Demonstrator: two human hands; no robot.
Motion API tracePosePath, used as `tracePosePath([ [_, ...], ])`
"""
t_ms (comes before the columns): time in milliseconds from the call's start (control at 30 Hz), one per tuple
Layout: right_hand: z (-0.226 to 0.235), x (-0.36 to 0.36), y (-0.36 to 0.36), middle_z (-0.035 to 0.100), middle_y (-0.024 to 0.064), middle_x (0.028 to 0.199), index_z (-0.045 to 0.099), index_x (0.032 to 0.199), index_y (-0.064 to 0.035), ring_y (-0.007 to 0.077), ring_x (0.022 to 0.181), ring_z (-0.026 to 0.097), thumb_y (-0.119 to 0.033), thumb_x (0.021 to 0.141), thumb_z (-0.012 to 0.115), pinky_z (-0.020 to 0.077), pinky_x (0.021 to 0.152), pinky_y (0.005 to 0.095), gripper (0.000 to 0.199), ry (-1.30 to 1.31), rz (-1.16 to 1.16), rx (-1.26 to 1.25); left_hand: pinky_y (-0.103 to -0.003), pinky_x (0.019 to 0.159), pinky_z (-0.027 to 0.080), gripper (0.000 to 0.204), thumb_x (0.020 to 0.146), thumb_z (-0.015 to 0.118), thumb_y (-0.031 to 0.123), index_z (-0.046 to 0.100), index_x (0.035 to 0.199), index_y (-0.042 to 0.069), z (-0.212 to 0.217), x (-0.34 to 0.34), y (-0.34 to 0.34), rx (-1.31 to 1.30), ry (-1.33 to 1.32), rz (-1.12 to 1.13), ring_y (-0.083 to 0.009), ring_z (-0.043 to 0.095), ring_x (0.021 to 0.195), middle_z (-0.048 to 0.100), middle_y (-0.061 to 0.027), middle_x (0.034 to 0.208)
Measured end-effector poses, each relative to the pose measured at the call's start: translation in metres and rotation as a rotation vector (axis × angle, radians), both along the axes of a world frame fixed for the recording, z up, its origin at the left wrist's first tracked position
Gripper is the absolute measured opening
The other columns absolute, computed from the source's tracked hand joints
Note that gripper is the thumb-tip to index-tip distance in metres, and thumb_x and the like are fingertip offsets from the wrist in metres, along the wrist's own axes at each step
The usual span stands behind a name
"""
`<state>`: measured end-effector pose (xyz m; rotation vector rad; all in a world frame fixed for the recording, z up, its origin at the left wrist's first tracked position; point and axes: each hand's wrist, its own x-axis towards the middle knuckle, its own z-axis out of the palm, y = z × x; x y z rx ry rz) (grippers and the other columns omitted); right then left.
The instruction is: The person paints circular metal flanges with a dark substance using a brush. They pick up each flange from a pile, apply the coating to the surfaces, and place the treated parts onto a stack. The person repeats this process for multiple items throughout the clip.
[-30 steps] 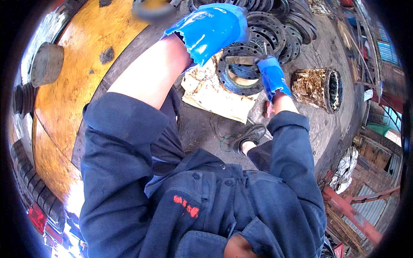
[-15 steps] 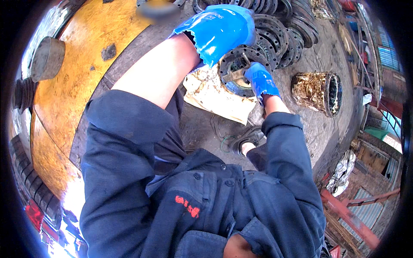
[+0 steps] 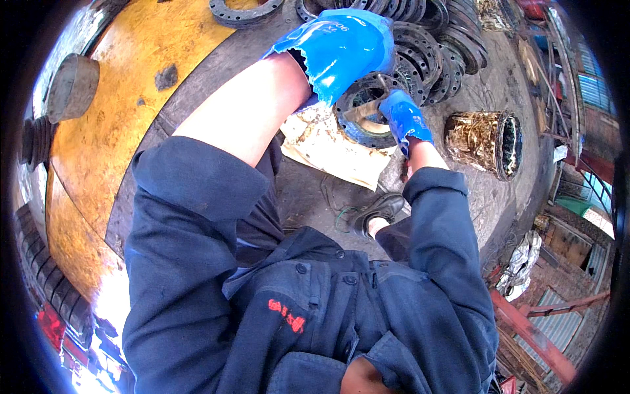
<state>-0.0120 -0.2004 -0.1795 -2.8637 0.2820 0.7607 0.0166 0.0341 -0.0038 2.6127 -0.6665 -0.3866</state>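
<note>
A dark steel flange ring (image 3: 374,140) with bolt holes lies partly over a stained pale sheet (image 3: 338,161) on the ground in front of me. My right hand (image 3: 405,117), in a blue rubber glove, is closed around a tan, stick-like tool (image 3: 366,110) that looks like a paintbrush, held across the ring's opening. My left hand (image 3: 341,49), in a matching long glove, reaches over the ring's far left side, close to the stacked rings. Its fingers are hidden behind the back of the glove.
Several flange rings (image 3: 426,52) are piled beyond my hands, and another ring (image 3: 246,14) lies at the far left. A drip-coated can (image 3: 482,143) stands to the right. A yellow metal plate (image 3: 138,79) with a round grey can (image 3: 73,88) is on the left.
My right hand has shifted slightly right with the tan tool, which has changed its angle over the ring. My left hand has moved a little to the right.
</note>
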Motion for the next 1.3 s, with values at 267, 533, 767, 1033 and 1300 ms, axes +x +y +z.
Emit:
tracePosePath([
  [267,0.015,0.02,0.007,0.066,0.0198,0.098,0.066,0.106,-0.0077,0.0323,0.092,0.065,-0.026,0.075,0.065,0.0503,0.08,0.0391,0.036,-0.065,0.046,0.072,-0.038,0.074,0.052,0.024,0.079,0.058,0.021,0.07,0.094,0.007,-0.012,0.002,-0.003,0.033,-0.069,0.001,-0.0267,0.067,0.086,0.068,-0.0128,0.093],
  [533,-0.03,-0.011,0.021,0.063,0.0217,0.103,0.066,0.103,-0.0065,0.035,0.097,0.062,-0.025,0.074,0.067,0.0493,0.083,0.042,0.034,0.003,0.137,-0.008,-0.038,0.073,0.052,0.021,0.079,0.057,0.019,0.071,0.092,0.008,-0.017,0.006,0.001,0.132,-0.205,-0.23,-0.0268,0.067,0.086,0.068,-0.0131,0.092],
  [767,0.001,0.01,0.006,0.065,0.0214,0.098,0.066,0.103,-0.0051,0.033,0.092,0.065,-0.024,0.075,0.067,0.0507,0.079,0.0396,0.033,-0.128,0.093,0.079,-0.038,0.074,0.052,0.022,0.081,0.057,0.02,0.071,0.093,0.008,-0.001,-0.003,-0.004,0.064,-0.074,-0.069,-0.0262,0.066,0.088,0.068,-0.0144,0.095],
  [1033,-0.037,-0.039,-0.063,0.066,0.0201,0.098,0.065,0.104,-0.0054,0.0305,0.087,0.065,-0.029,0.076,0.067,0.0509,0.078,0.0396,0.037,0.101,0.067,0.053,-0.035,0.07,0.053,0.019,0.078,0.057,0.019,0.072,0.088,0.012,-0.016,-0.013,-0.018,-0.102,-0.308,0.037,-0.0259,0.067,0.078,0.067,-0.011,0.078],
  [1300,0.15,-0.097,-0.225,0.069,0.0078,0.085,0.062,0.109,-0.0048,0.0142,0.061,0.061,-0.026,0.087,0.063,0.0424,0.047,0.0244,0.031,-0.594,-0.763,0.785,-0.035,0.072,0.052,0.02,0.077,0.058,0.022,0.069,0.091,0.012,-0.026,-0.015,-0.023,-0.049,-0.22,0.079,-0.0261,0.066,0.08,0.066,-0.0107,0.08],
])
